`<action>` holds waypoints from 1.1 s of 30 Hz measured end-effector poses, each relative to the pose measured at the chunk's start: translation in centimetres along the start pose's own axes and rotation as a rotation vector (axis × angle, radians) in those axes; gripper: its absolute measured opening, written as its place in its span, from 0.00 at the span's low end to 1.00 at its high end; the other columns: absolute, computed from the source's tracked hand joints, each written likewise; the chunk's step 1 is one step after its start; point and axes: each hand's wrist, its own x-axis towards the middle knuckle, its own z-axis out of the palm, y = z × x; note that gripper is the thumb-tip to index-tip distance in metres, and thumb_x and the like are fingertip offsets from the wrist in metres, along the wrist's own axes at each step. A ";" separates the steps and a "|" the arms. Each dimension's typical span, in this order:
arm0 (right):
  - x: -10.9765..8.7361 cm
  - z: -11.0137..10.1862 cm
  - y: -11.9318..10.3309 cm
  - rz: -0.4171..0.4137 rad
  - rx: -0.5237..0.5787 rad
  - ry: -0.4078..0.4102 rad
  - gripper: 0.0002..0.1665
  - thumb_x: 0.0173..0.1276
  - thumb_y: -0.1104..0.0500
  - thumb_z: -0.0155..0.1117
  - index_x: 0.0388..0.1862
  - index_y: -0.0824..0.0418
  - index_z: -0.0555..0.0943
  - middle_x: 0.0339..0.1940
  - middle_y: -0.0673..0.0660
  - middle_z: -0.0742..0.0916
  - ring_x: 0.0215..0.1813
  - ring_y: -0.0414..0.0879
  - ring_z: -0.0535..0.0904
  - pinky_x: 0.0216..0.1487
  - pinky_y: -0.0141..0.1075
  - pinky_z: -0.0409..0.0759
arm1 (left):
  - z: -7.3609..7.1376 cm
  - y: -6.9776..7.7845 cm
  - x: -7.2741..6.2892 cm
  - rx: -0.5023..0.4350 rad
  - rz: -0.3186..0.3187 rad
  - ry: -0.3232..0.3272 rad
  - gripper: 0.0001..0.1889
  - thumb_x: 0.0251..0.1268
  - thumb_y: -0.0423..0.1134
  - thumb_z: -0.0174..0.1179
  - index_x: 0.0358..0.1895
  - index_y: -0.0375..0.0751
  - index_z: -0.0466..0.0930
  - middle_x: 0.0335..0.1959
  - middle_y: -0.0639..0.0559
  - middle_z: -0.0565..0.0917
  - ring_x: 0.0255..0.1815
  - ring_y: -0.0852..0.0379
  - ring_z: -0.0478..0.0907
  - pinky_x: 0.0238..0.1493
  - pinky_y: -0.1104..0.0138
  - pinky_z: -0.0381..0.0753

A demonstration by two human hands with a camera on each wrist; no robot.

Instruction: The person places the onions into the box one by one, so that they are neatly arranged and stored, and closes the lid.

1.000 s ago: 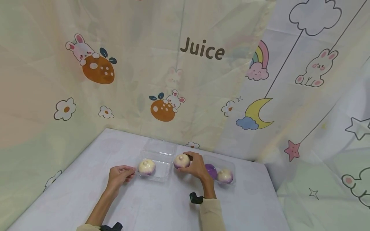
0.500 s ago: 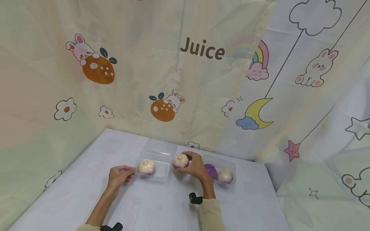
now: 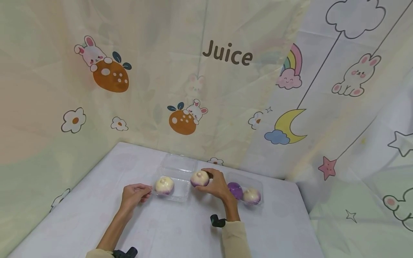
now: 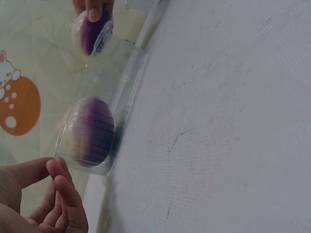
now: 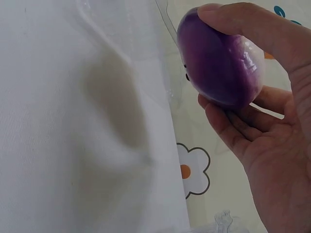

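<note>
In the head view a clear plastic clamshell box (image 3: 180,195) lies on the table, its lid (image 3: 179,163) folded back. In its left half sits a glossy cream-and-purple turnip-shaped ball (image 3: 164,185) with a nub on top. My left hand (image 3: 134,197) pinches the box's left rim between thumb and fingers, as the left wrist view shows. My right hand (image 3: 217,185) holds another cream-and-purple turnip-shaped ball (image 5: 218,63), purple underside down, just above the box's right edge. In the right wrist view the thumb lies on one side of it, the fingers on the other.
Right of my right hand a second clear plastic box (image 3: 259,182) holds a purple ball (image 3: 235,191) and a cream-and-purple ball (image 3: 251,196). Both boxes stand toward the back of the white-covered table (image 3: 180,229). A printed curtain (image 3: 145,89) hangs behind it.
My right hand has moved slightly left with its ball, nearer to the open box. The left hand has stayed at the box's rim. The head view has shifted very slightly.
</note>
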 end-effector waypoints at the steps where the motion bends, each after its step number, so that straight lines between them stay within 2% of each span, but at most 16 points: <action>1: 0.0 0.0 0.0 -0.003 -0.001 0.000 0.43 0.52 0.52 0.90 0.67 0.61 0.84 0.59 0.56 0.92 0.56 0.47 0.88 0.59 0.36 0.86 | 0.0 0.0 0.0 0.001 0.001 0.001 0.14 0.73 0.35 0.72 0.49 0.23 0.88 0.31 0.51 0.93 0.29 0.61 0.87 0.30 0.72 0.88; 9: 0.0 0.1 -0.1 -0.025 0.016 -0.010 0.44 0.53 0.51 0.90 0.68 0.62 0.84 0.60 0.57 0.91 0.57 0.49 0.88 0.61 0.38 0.87 | 0.0 0.0 -0.1 -0.002 0.006 -0.005 0.13 0.73 0.34 0.71 0.48 0.24 0.88 0.32 0.49 0.94 0.30 0.61 0.88 0.31 0.71 0.88; 19: 0.1 0.5 -1.1 -0.022 0.043 -0.024 0.44 0.54 0.51 0.90 0.69 0.61 0.83 0.62 0.57 0.91 0.60 0.51 0.88 0.64 0.48 0.87 | 0.0 0.1 -0.2 0.008 -0.002 0.013 0.11 0.73 0.34 0.70 0.47 0.25 0.88 0.32 0.49 0.93 0.31 0.59 0.89 0.31 0.72 0.88; 25: 0.1 1.0 -1.0 -0.008 0.029 -0.034 0.44 0.55 0.48 0.89 0.70 0.58 0.83 0.63 0.55 0.90 0.61 0.50 0.87 0.66 0.46 0.86 | 0.1 0.1 -0.1 0.005 -0.005 0.011 0.11 0.74 0.34 0.71 0.47 0.26 0.88 0.31 0.51 0.93 0.30 0.61 0.88 0.31 0.72 0.88; 33: 0.3 1.6 -1.1 -0.050 0.026 -0.034 0.43 0.55 0.48 0.89 0.69 0.58 0.84 0.63 0.55 0.91 0.61 0.49 0.87 0.66 0.44 0.86 | 0.1 0.1 -0.2 0.007 -0.007 0.012 0.12 0.74 0.35 0.71 0.47 0.25 0.88 0.31 0.51 0.93 0.30 0.61 0.88 0.31 0.72 0.88</action>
